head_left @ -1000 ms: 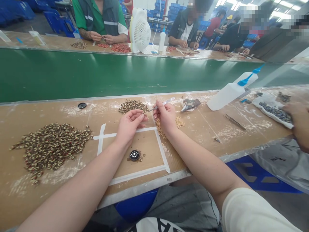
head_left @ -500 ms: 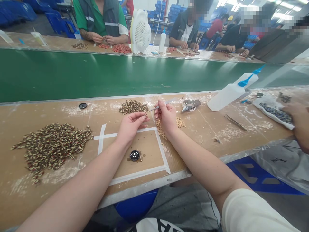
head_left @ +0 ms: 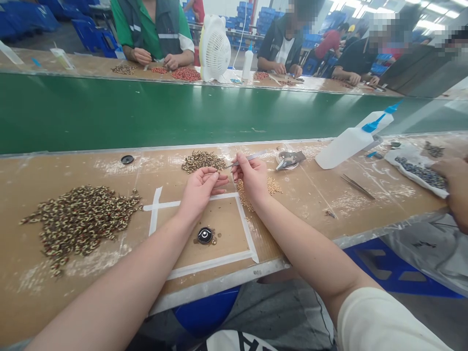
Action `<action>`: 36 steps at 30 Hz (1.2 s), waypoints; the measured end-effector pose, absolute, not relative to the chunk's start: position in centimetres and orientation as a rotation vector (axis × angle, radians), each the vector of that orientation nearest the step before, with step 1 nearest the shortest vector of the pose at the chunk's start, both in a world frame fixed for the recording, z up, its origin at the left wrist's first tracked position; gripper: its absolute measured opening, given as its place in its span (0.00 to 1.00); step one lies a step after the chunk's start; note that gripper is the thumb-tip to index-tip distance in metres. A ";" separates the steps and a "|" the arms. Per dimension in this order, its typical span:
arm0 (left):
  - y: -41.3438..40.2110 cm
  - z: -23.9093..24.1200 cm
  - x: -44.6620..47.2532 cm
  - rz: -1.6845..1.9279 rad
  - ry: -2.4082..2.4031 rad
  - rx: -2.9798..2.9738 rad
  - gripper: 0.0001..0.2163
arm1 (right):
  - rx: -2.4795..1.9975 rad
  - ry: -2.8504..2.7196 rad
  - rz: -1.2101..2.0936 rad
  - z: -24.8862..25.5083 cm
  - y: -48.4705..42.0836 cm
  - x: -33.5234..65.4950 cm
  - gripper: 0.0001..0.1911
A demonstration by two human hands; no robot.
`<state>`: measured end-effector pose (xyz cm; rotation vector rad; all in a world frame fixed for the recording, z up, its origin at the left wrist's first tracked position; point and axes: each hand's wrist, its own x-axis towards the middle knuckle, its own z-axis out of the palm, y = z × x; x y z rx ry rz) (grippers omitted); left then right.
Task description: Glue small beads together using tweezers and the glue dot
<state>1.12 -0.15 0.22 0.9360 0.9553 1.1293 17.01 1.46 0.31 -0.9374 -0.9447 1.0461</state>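
Note:
My left hand pinches a tiny dark piece between thumb and forefinger; its exact kind is too small to make out. In my right hand is a pair of tweezers, its tip pointing left at that piece. Behind my fingers lies a small heap of brown-and-cream pieces. Pale beige beads are spread under and beside my right hand. Nearer to me, a round black dish with a glossy dark surface sits inside a white tape frame.
A larger heap of brown-and-cream pieces covers the left. On the right are white bottles with blue nozzles, spare tweezers and another person's hand by a white bag. A green strip separates co-workers opposite.
The tweezers' tip has shifted slightly left, closer to the piece in my left fingers. Opposite, the person in green has moved their hands apart. The view has shifted a little.

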 end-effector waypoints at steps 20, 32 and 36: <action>-0.4 -0.3 1.2 1.094 0.962 1.028 0.11 | -1.050 -1.011 1.019 0.3 0.8 16.4 0.23; -0.6 0.3 1.4 1.079 0.989 1.038 0.09 | -1.080 -1.025 1.016 0.4 0.8 16.3 0.22; -0.5 0.1 1.3 1.079 0.986 1.056 0.08 | -1.039 -1.018 1.025 0.1 0.9 16.3 0.20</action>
